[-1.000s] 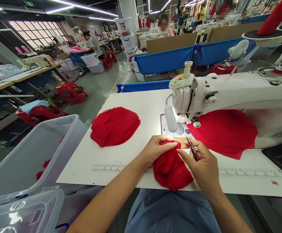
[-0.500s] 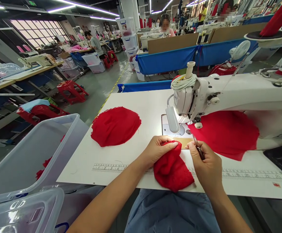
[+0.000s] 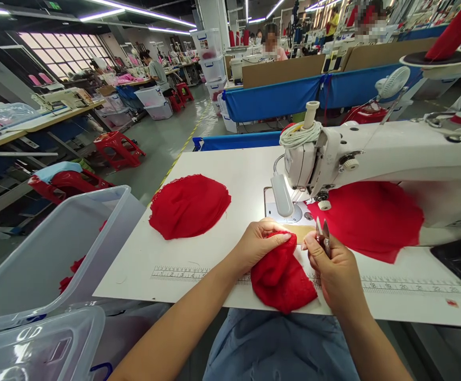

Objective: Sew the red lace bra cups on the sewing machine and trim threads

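My left hand [image 3: 260, 244] pinches the upper edge of a bunched red fabric piece [image 3: 282, 280], which lies at the table's front edge. In my right hand [image 3: 335, 267] are small thread snips [image 3: 324, 235], their two blades pointing up and spread apart. The right thumb and index fingertip meet just right of the fabric, apart from it; any thread between them is too fine to make out. Behind both hands stands a white sewing machine [image 3: 349, 153] with its needle plate [image 3: 284, 211] lit.
A red fabric stack [image 3: 191, 206] lies on the white table [image 3: 135, 270] at left, and more red fabric [image 3: 373, 217] spreads under the machine arm. A ruler scale [image 3: 393, 284] runs along the front. A plastic bin [image 3: 123, 211] with red pieces stands left.
The snips have turned more upright and their blades have spread apart. My right hand has shifted slightly left and tilted; my left hand and the fabric have barely moved.
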Demonstrator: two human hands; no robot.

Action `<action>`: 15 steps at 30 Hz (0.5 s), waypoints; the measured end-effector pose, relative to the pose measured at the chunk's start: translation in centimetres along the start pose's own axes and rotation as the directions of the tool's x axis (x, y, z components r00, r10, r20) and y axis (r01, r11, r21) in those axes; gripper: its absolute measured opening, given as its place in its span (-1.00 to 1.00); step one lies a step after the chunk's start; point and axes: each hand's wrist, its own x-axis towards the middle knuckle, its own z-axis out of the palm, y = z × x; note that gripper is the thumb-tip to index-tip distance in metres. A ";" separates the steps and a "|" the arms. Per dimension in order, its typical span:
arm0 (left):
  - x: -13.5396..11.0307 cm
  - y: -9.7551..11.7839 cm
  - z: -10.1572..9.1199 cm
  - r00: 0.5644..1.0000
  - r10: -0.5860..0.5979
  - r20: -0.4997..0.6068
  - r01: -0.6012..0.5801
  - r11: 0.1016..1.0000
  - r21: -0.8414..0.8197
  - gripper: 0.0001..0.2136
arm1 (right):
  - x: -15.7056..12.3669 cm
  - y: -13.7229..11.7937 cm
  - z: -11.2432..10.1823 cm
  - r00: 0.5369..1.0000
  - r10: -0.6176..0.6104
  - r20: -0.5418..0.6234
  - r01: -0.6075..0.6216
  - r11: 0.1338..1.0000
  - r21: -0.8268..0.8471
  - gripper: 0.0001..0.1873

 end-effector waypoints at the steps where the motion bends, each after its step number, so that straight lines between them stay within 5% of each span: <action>1: 0.0 0.0 0.0 1.000 -0.002 0.012 0.002 1.000 0.019 -0.83 | 0.0 0.1 0.2 1.000 -0.010 0.010 0.009 0.998 0.063 -0.67; 5: -0.2 0.3 0.0 0.992 -0.092 0.084 0.093 0.996 -0.009 -0.76 | 0.2 -0.5 0.6 0.998 -0.052 0.034 0.041 0.963 0.266 -0.72; 9: -0.3 0.5 -0.1 0.986 -0.151 0.068 0.157 0.984 -0.082 -0.71 | -0.2 -2.4 -2.2 0.996 -0.077 -0.039 0.086 0.925 0.370 -0.59; 12: -0.3 0.5 0.1 0.987 -0.124 0.104 0.128 0.991 -0.035 -0.73 | -1.0 -3.2 -4.8 0.926 -0.178 0.332 0.114 0.973 0.203 -0.48; 14: -0.3 0.5 0.4 0.991 -0.062 0.115 0.058 0.998 0.038 -0.75 | -1.1 -3.0 -5.2 0.896 -0.207 0.392 0.254 0.964 -0.072 -0.57; 15: -0.3 0.4 0.5 0.994 -0.025 0.108 0.017 0.997 0.073 -0.74 | -0.9 -2.8 -4.9 0.924 -0.203 0.324 0.280 0.937 -0.211 -0.67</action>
